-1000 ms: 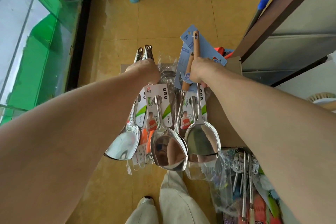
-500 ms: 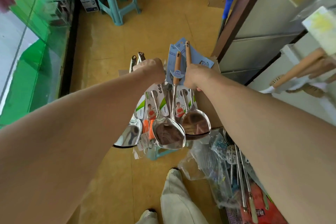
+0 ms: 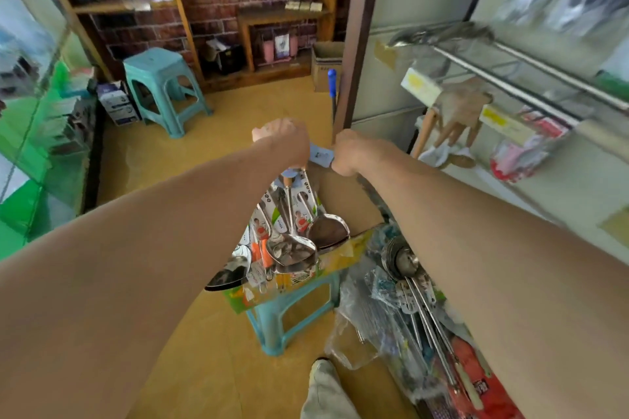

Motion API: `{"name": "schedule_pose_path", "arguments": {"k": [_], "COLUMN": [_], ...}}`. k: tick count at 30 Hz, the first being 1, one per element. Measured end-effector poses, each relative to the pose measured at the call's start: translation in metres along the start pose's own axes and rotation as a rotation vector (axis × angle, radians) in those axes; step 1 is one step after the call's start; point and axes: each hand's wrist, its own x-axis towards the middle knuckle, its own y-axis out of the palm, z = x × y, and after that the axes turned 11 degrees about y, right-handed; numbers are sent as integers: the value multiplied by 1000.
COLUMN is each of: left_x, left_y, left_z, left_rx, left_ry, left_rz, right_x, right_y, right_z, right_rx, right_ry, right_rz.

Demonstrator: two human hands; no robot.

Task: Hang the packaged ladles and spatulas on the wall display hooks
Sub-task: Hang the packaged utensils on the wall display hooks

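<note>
My left hand (image 3: 284,139) grips the top of a bunch of packaged steel spatulas (image 3: 289,248) that hang below it with printed card labels. My right hand (image 3: 354,153) grips wooden-handled spatulas with blue card tags (image 3: 320,156) right beside it. The shiny blades dangle over a cardboard box (image 3: 343,194). To the right, metal display rails (image 3: 510,78) run along the pale wall, blurred, with a few hung items. More packaged utensils (image 3: 418,303) lie in a heap low right.
A teal stool (image 3: 160,85) stands by the wooden shelves at the back. Another teal stool (image 3: 282,313) carries the box. Green glass panels (image 3: 37,153) line the left. A blue-handled tool (image 3: 332,85) leans on a brown post. My shoe (image 3: 321,371) shows below.
The view has swung upward, bringing the shelves and wall rails into sight. Both hands have lifted the spatula bunches higher and come closer together.
</note>
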Motion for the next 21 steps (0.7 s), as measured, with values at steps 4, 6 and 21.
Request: {"name": "schedule_pose_path", "arguments": {"k": [4, 6, 21], "left_x": [-29, -42, -125], "left_y": [-25, -37, -70], "left_z": [-27, -44, -215], "left_rx": [30, 48, 182], "left_ry": [84, 134, 440], "left_rz": [-37, -63, -198], "right_x": [-42, -63, -201], "right_y": [-12, -18, -42], "right_z": [-28, -45, -196], "right_rx": [-19, -7, 87], "right_ry": [56, 98, 313], "right_rz": [-99, -111, -389]}}
